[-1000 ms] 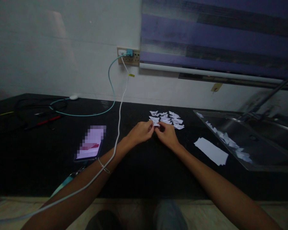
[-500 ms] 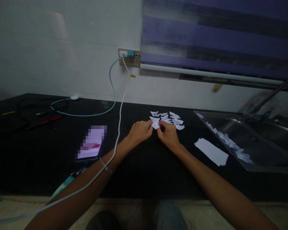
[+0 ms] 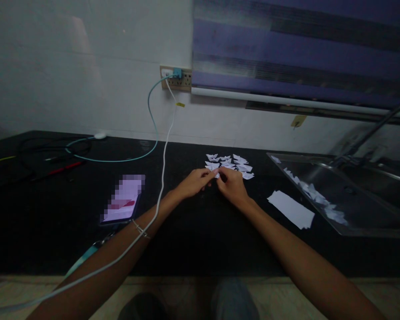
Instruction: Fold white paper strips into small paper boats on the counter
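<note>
Folded paper piece [image 3: 217,175], small and white: was held between the two hands, just in front of the grouped paper boats [image 3: 244,168]; was largely hidden by the fingers, with exact form not discernible; contact with the dark counter [image 3: 186,240] could not be told.

Left hand [image 3: 195,182]: pinched the left side of the piece, with thumb stretched inward and remaining fingers curled beneath; wore a thin bracelet [image 3: 140,229] at the forearm. Right hand [image 3: 232,184]: pinched the opposite side between thumb and forefinger, with other fingers bent; nearly met the left at the tips.

Paper boats: stood close together in loose rows beyond the hands, toward the wall [image 3: 120,89]. Paper stack [image 3: 291,209]: lay flat to the right, slightly fanned at the ends, between the right forearm and the sink [image 3: 380,213]. White folded shapes [image 3: 315,194]: lay in a line along the sink's left side; overlapped in places.

Phone [image 3: 123,200]: rested with screen lit, left of the left forearm. White cable [image 3: 163,173]: ran from the wall socket [image 3: 186,81] down across the view of the left forearm; teal cable [image 3: 120,161]: curved from the same socket onto the counter; red pen [image 3: 65,167]: lay at far left, beside dark cords.
</note>
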The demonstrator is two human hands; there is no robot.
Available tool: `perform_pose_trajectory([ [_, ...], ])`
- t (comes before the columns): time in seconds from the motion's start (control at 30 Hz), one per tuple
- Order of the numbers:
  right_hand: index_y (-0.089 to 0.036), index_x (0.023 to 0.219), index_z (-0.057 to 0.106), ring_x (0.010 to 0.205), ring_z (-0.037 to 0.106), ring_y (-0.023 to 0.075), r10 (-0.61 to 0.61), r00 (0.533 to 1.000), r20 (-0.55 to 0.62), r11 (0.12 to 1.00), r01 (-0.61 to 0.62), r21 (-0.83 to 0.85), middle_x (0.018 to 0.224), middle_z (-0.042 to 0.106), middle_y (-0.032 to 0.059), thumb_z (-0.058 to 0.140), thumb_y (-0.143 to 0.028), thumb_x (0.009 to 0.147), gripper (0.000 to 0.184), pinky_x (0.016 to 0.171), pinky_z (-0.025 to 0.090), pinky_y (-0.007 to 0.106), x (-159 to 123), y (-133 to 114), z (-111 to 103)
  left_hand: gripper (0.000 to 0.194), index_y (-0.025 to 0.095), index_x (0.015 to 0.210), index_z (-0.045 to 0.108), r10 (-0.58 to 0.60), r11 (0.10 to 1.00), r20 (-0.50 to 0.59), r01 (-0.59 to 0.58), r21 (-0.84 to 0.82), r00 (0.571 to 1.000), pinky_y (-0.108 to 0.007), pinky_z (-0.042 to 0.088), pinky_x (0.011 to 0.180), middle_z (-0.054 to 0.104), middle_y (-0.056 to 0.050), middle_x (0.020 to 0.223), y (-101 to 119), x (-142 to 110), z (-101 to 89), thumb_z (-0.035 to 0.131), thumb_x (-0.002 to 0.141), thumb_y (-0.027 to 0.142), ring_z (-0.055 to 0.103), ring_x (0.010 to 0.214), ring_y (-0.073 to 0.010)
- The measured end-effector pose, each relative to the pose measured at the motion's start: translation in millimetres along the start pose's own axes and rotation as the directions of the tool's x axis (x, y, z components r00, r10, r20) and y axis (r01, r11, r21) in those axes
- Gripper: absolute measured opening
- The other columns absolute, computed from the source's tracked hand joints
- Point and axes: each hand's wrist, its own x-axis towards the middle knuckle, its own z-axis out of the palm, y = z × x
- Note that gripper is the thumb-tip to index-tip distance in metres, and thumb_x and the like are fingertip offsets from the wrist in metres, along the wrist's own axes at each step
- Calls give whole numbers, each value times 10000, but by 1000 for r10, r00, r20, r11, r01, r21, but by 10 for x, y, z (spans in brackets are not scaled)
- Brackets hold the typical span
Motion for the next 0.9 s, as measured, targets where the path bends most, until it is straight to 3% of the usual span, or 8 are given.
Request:
perform_pose_trajectory([
  [0.13,-177,971,686,779,629,200,-50,999,12,998,49,42,896,712,80,530,-159,857,193,737,459,321,9,35,-25,387,146,826,639,-14,997,100,22,-80,995,-196,305,425,607,-20,666,-5,9,-42,479,931,482,490,492,-78],
  [0.27,-175,1015,683,751,619,179,-68,995,79,989,57,133,885,705,67,563,-192,858,198,724,474,319,28,77,-77,340,127,843,655,-56,990,165,77,-121,985,-192,295,434,603,-10,640,-21,9,-126,516,905,431,484,484,-72],
  [0.43,-191,947,678,720,620,159,47,955,292,863,-186,469,850,684,38,547,-339,907,201,630,487,277,53,108,-70,421,129,686,633,-14,994,214,37,-102,977,-200,296,453,570,0,553,-74,10,-186,517,902,470,460,452,-69],
  [0.57,-189,803,665,577,570,136,125,930,345,761,-313,568,679,633,4,601,-466,867,292,567,468,269,50,162,20,471,131,662,615,23,997,269,-2,-79,963,-196,347,482,578,-1,539,-96,8,-170,496,913,512,493,460,-75],
  [0.67,-182,766,664,517,547,132,189,928,323,712,-355,605,600,610,-7,651,-486,821,309,532,446,268,43,210,80,455,132,716,623,44,999,216,-39,-28,975,-192,367,490,583,1,572,-99,-6,-129,473,932,504,502,479,-75],
  [0.77,-178,732,661,494,550,135,313,910,272,638,-413,650,564,612,-6,700,-479,773,307,520,444,274,47,240,104,284,153,945,616,59,996,45,-56,-64,997,-189,399,509,624,-1,703,-97,-20,-89,615,872,428,560,561,-88],
  [0.83,-176,723,659,491,557,138,390,886,251,584,-448,677,561,620,-2,732,-468,740,302,521,456,279,52,233,97,386,181,1104,561,80,988,-66,-88,-128,995,-203,455,571,650,-10,805,-96,-22,-75,721,794,348,616,658,-109],
  [0.9,-178,815,675,495,568,142,409,877,253,540,-456,708,566,630,-7,754,-448,723,296,528,473,283,57,204,77,436,188,1133,554,107,981,-111,-123,-148,988,-220,491,627,664,-25,872,-96,-16,-72,752,762,301,639,714,-118],
])
